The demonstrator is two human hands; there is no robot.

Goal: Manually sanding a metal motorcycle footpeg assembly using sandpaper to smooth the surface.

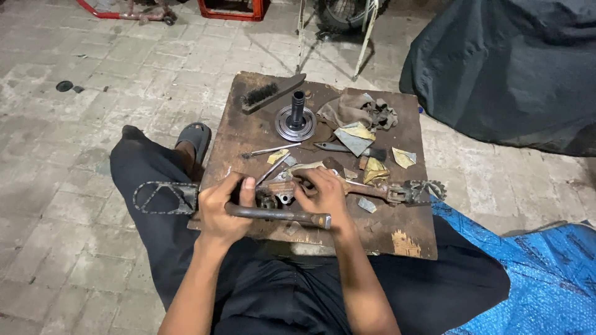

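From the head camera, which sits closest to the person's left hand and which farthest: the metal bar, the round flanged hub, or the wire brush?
1. Metal bar: gripped in the left hand, at the board's near edge.
2. Round flanged hub: mid-board, beyond the hand.
3. Wire brush: far edge of the board, farthest.

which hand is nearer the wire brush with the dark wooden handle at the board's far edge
Left. The left hand sits almost straight below the wire brush, gripping a metal rod. The right hand lies further right, on the footpeg assembly.

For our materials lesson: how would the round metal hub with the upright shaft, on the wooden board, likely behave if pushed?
The round metal hub looks solid steel, so probably heavy for its size. Its wide flat flange sits on the wooden board, so it should slide rather than tip. Laid sideways, it might roll.
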